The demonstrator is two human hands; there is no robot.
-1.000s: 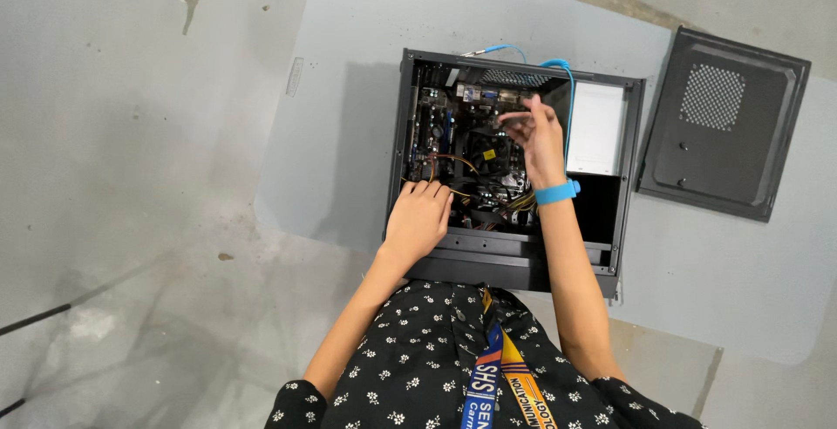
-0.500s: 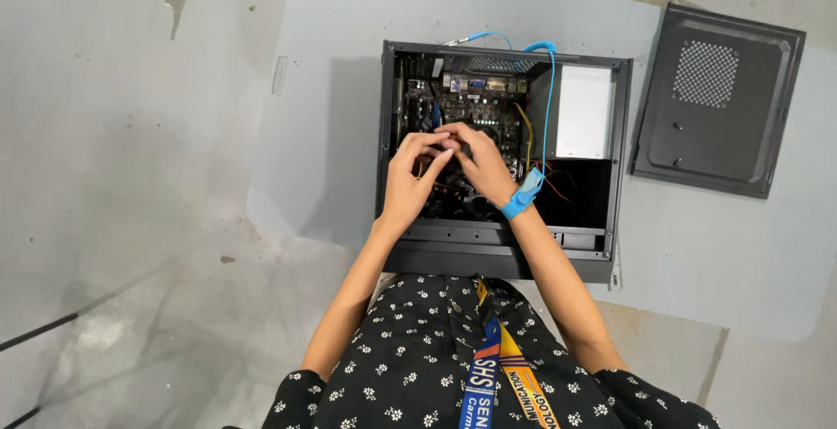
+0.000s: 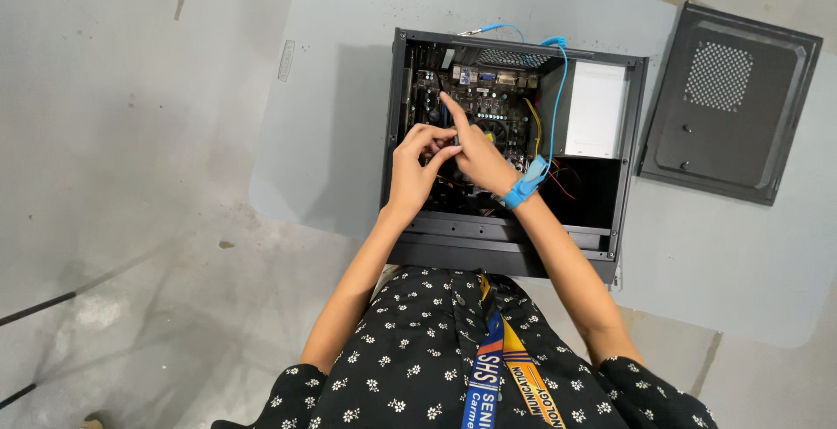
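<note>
Left of the open computer case (image 3: 397, 132) lies bare grey floor, and the pale grey mat (image 3: 349, 89) under the case reaches out that way.

Inside the case, over the left part of the circuit board (image 3: 488, 89), the left hand (image 3: 410, 172) is curled with its fingertips pinched together. Something small and dark seems to sit between them, touching the right hand, but it is too small to name, so what the pinch holds cannot be told. Just beside it toward the case's middle, the right hand (image 3: 475, 154) overlaps the left, with the forefinger stretched toward the back wall of the case and its tip over the board; the other fingers are loosely bent and close on nothing visible. A blue strap (image 3: 527, 182) circles that wrist, and its coiled blue cord (image 3: 562, 80) runs up over the case's back wall.

Judging by this, the step in hand is fine work on a small part or connector at the board. The next move would call for a steady left pinch while the right finger guides or presses.

Right of the board a white box (image 3: 595, 111) fills the case's right bay. Beyond the right wall the black side panel (image 3: 728, 115) lies flat on the mat, apart from the case.
</note>
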